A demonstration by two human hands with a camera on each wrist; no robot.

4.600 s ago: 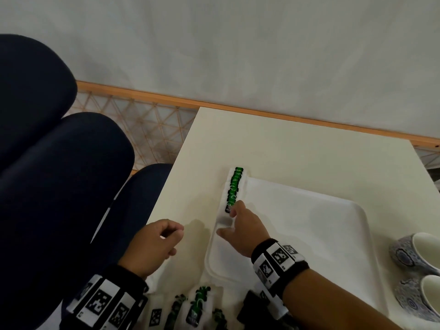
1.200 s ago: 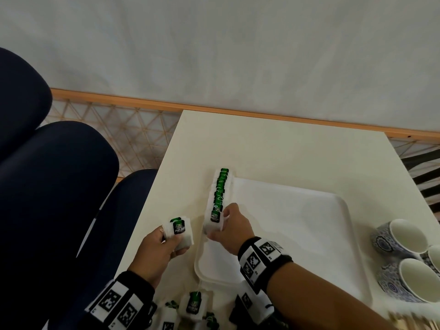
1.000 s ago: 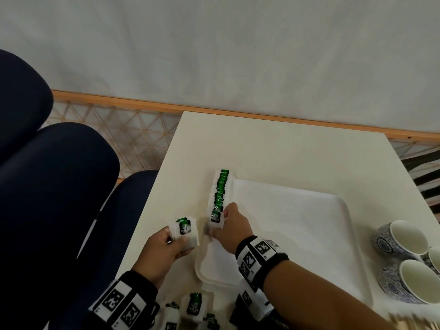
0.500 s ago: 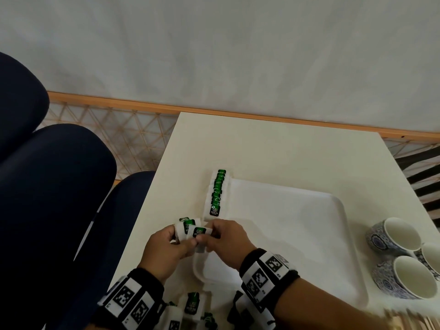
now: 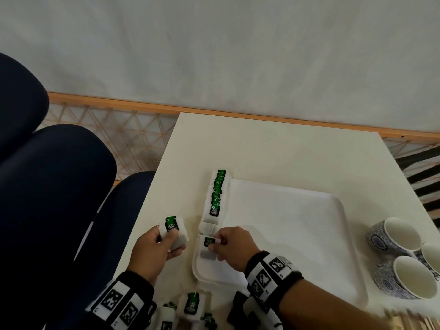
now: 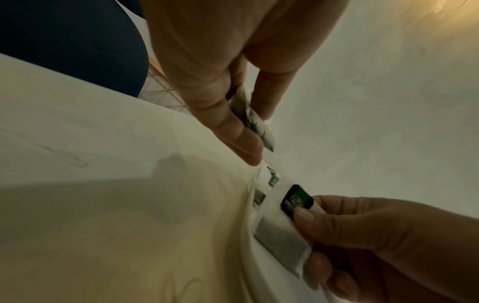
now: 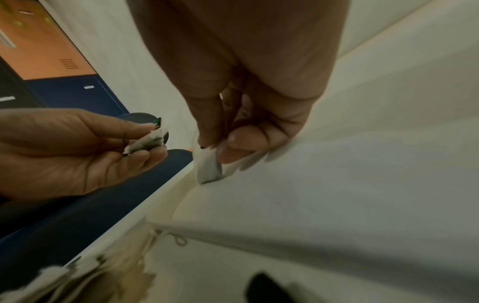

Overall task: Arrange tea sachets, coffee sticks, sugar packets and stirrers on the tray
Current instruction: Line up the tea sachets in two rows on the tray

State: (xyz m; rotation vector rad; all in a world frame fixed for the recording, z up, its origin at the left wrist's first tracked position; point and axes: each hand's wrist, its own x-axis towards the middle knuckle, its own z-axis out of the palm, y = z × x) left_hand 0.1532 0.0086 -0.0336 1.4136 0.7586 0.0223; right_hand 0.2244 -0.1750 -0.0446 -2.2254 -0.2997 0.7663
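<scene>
1. Looking down from the head camera, a cream table (image 5: pixel 285 158) holds a white tray (image 5: pixel 297 234), with dark blue chairs (image 5: pixel 59 198) to its left and a pale wall beyond.
2. A row of tea bags (image 5: pixel 217 194) (white sachets with green and black labels) runs along the tray's left edge, overlapping one another from the far corner toward the person.
3. The right hand (image 5: pixel 231 247) pinches one tea bag (image 5: pixel 209 246) between thumb and fingers, holding it over the tray's near left part, just below the end of the row. In the right wrist view the bag's lower corner touches the tray by its rim.
4. The left hand (image 5: pixel 154 251) grips a small stack of tea bags (image 5: pixel 173 231) between thumb and fingers, above the table just left of the tray and apart from it.
5. More tea bags (image 5: pixel 191 306) lie loose on the table at the near edge, between the two wrists.
6. Three blue-patterned cups (image 5: pixel 392 241) with white insides stand on the table right of the tray, close together.
7. Both wrists wear black bands with black-and-white square markers.
</scene>
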